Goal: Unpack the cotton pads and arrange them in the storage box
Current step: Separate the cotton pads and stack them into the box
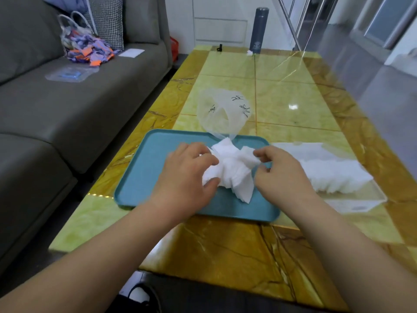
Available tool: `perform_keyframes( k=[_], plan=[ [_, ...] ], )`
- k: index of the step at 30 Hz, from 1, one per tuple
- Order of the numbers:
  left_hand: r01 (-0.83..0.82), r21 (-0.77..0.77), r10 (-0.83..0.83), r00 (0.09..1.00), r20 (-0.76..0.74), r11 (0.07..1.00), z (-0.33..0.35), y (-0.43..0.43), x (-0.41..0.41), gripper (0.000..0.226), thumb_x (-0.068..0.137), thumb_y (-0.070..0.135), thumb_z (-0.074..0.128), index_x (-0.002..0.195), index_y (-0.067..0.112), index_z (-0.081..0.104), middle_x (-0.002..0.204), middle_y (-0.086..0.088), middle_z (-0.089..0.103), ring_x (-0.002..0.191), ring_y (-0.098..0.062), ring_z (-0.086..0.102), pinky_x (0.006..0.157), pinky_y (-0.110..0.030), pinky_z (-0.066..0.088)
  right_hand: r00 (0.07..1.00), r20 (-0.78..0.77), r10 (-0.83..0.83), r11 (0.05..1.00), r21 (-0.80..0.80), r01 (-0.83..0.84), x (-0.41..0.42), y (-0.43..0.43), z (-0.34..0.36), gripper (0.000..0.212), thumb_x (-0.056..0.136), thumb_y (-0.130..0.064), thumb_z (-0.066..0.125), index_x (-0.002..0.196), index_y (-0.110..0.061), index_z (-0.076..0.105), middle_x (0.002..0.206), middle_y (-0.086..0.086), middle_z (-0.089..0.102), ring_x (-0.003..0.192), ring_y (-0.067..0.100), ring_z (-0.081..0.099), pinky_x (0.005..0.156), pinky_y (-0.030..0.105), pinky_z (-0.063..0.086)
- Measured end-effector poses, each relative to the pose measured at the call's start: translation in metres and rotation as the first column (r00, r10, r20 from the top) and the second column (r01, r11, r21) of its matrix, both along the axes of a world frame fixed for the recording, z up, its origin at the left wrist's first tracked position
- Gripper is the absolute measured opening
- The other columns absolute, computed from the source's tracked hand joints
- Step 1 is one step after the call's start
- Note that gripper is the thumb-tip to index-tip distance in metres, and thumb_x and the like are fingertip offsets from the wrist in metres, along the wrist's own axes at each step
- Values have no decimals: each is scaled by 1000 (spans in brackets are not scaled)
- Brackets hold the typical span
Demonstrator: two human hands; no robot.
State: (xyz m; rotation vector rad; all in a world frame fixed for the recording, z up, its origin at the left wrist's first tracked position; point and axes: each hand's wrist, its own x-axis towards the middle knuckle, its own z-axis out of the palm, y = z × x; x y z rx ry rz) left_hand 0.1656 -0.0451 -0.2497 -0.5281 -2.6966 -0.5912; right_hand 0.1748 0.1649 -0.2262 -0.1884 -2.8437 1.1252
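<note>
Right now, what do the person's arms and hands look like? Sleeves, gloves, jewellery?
Bare left hand and right hand: no gloves, rings or watch visible. The forearms are uncovered too, with no sleeves in view. Slight motion blur on both hands.

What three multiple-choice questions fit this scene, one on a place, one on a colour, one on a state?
1. Where is the loose pile of cotton pads? A. sofa B. tray C. floor
2. What colour is the tray? A. red B. black C. teal
3. What is the left hand doing? A. gripping the pile B. lying flat and open C. out of view
Answers: 1 B, the pile sits on the tray; 2 C, its rim is teal; 3 A, its fingers and thumb curl round the pads.
</note>
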Motion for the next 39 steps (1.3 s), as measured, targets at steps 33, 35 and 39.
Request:
perform_keyframes(
  k=[33,35,39],
  plan=[
    [-145,609,-138,909,393,780,-17,25,3,27,84,14,82,101,31,69,84,6,68,67,-2,58,66,-13,49,978,-27,206,904,-377,-201,6,7,-37,25,79,-24,88,100,-21,74,92,-4,77,87,9,73,74,28,59],
    [-154,623,-143,905,400,767,-20,25,3,32,83,15,83,105,32,67,96,5,68,73,-4,63,68,-18,51,979,-59,193,908,-368,-201,6,9,-36,23,78,-22,88,91,-16,71,87,0,74,85,16,71,77,31,58],
    [-3,438,-121,959,256,899,-20,22,5,63,77,31,85,133,35,57,126,14,52,102,-4,60,78,-15,48,964,-95,248,896,-357,-265,6,12,-32,15,82,-9,81,90,-18,71,84,-2,74,82,14,71,73,25,55]
  ],
)
